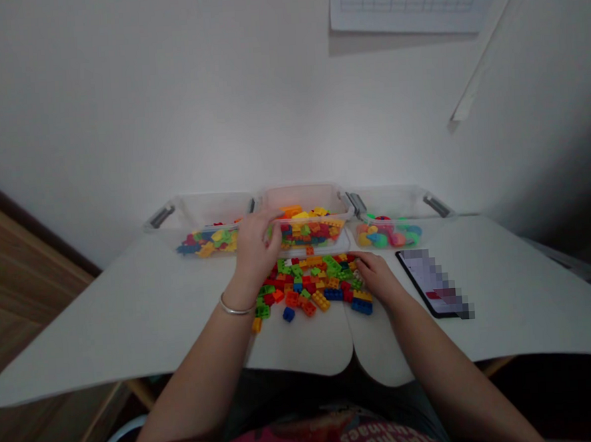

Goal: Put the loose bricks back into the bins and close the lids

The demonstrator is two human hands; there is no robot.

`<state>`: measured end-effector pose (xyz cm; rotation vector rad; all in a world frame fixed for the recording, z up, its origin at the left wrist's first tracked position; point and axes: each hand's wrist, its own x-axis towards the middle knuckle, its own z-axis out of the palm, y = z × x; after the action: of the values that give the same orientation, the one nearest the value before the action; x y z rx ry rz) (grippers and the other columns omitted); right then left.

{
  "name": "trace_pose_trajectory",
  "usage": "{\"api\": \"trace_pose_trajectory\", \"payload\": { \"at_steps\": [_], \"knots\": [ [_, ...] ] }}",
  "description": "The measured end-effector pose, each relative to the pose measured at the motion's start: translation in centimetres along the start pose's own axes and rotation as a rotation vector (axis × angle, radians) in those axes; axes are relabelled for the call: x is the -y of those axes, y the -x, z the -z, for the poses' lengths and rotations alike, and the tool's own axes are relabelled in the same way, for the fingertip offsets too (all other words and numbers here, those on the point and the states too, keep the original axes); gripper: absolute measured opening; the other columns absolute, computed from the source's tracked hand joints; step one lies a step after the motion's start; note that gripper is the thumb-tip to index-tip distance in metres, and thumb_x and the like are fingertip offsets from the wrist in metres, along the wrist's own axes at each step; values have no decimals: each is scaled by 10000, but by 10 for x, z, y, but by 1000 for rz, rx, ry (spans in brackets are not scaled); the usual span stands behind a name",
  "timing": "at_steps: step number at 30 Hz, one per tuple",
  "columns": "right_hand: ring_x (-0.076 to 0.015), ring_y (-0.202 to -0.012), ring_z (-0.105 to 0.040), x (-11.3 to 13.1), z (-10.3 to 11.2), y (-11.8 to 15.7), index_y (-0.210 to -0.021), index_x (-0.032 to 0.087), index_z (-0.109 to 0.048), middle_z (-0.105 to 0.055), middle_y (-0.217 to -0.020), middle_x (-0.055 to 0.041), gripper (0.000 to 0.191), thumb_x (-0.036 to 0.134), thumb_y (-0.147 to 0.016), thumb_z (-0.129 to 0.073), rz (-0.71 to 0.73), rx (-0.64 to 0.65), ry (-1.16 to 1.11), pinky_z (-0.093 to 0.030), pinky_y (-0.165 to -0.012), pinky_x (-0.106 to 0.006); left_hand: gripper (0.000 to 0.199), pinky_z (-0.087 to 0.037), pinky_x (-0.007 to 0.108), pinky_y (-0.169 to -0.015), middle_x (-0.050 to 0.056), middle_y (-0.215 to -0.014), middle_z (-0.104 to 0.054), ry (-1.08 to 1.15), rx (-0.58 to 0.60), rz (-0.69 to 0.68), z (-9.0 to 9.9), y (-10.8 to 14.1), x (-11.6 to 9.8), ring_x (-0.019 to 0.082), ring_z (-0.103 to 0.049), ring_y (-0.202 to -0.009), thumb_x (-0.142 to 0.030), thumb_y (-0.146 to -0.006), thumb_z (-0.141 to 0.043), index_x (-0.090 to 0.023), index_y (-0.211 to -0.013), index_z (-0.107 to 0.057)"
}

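A heap of colourful toy building bricks (322,299) lies loose on the white table in front of me. My left hand (257,243) hangs over the front left part of the middle plastic box (306,188). Its thumb and forefinger are apart, and no brick shows between them. That box holds more bricks (309,232). At the right edge of the heap rests my right hand (375,275), forefinger stretched along the back bricks and the other fingers partly hidden. A single orange brick (310,250) sits between the heap and the box.
The left clear box (202,207) holds small mixed-colour pieces. In the right clear box (394,198) are rounded colourful toys. A phone (432,286) lies right of my right hand. Table sections meet at a seam (353,337) near me. The wall stands behind the boxes.
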<state>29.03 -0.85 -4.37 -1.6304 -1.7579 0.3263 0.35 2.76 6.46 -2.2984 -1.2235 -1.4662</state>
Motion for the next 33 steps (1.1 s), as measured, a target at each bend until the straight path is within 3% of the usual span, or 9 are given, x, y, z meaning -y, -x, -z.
{"api": "trace_pose_trajectory", "payload": {
  "at_steps": [3,6,14,17,21,26,33],
  "knots": [
    [-245,-1159,-636,-2,-1,0,-1164,158,-722,-719,-1214,-122,417,247,-890,-420,35,-13,-28,-440,-1064,-425,237,-521,363,-910,69,-1018,-743,54,137,-164,1,15,3,196,-667,-968,-188,-935,-476,-195,-1003,-703],
    [-255,-1169,-630,-3,-2,-1,-1170,167,-717,-712,-1231,-122,413,262,-890,-428,39,-25,-32,-441,-1065,-447,234,-541,347,-824,80,-976,-739,57,280,-244,-4,26,10,201,-669,-919,-180,-935,-492,-184,-1008,-715],
    [-272,-1120,-634,7,1,2,-1099,175,-717,-728,-1156,-126,349,283,-887,-461,169,-148,-16,-460,-1024,-475,250,-538,378,-942,86,-1078,-739,62,692,-217,-18,41,27,215,-667,-1013,-161,-921,-516,-188,-1045,-732],
    [-251,-1097,-634,21,3,1,-1088,181,-716,-729,-1136,-112,331,229,-899,-448,243,-132,-5,-466,-1014,-447,258,-521,396,-977,92,-1084,-735,51,689,-196,-17,42,33,217,-653,-1035,-168,-928,-512,-189,-1064,-730],
    [-210,-1091,-630,52,8,-9,-1167,203,-705,-719,-1160,-80,349,178,-930,-451,334,72,79,-469,-1000,-366,271,-506,427,-1001,105,-1108,-728,6,623,-148,-18,43,36,242,-632,-1085,-182,-928,-513,-178,-1100,-722],
    [-196,-1032,-647,87,7,-31,-1211,287,-717,-707,-1158,-55,366,202,-963,-461,322,241,327,-484,-889,-301,268,-513,421,-990,91,-1074,-746,-7,587,-71,-21,44,41,234,-650,-1045,-143,-885,-526,-178,-1046,-737],
    [-197,-891,-686,96,-5,-50,-1215,358,-716,-715,-1100,-50,403,213,-960,-440,285,322,576,-477,-720,-283,271,-540,420,-961,86,-1037,-766,82,530,-22,-16,44,58,227,-682,-1009,-177,-885,-502,-182,-990,-752]
  ]
}}
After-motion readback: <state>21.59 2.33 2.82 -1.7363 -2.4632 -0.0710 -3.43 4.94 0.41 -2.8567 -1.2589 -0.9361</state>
